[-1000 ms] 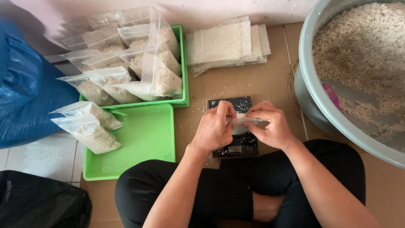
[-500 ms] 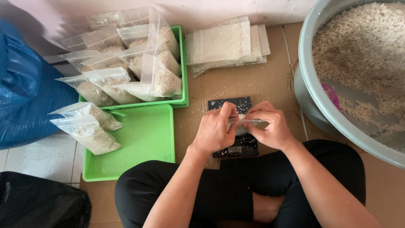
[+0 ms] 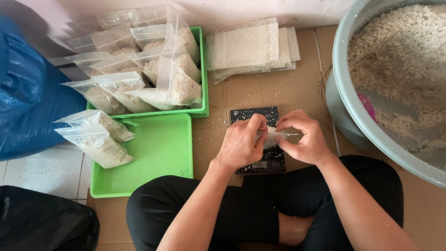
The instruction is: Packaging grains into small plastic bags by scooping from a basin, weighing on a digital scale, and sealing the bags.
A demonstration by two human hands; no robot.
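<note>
Crossed legs (image 3: pixel 260 214) in black, nearest the camera, the person seated on cardboard (image 3: pixel 260 93). Left hand (image 3: pixel 241 144): fingers curled shut, thumb and forefinger pinching the left end of a small clear bag (image 3: pixel 274 137). Right hand (image 3: pixel 302 139): likewise closed, fingertips pinched on the bag's right end and top strip. Bag: held level between the two hands, just above a black scale (image 3: pixel 258 139) speckled with loose grains; pale grain shows inside, mostly hidden by the fingers; whether the top strip is pressed fully closed cannot be told. Handling note, as a judgement: the seal goes best if both pinches stay on the strip itself, run along it from one end to the other with even pressure, the bag kept upright so no grain lodges in the track, and air eased out ahead of the last corner. Left of the scale: a shallow green tray (image 3: pixel 162 153), two filled bags (image 3: pixel 100 139) lying over its left edge. Beyond it: a second green tray (image 3: pixel 202 69) packed with filled bags, some upright, some leaning. Behind the scale: a flat stack of empty bags (image 3: pixel 251 46). Far right: a large grey basin (image 3: pixel 344 74) heaped with grain (image 3: pixel 404 56), something pink (image 3: pixel 367 106) part-buried at its near side. Far left: blue sack (image 3: pixel 28 97); black bag (image 3: pixel 42 223) at the lower corner.
</note>
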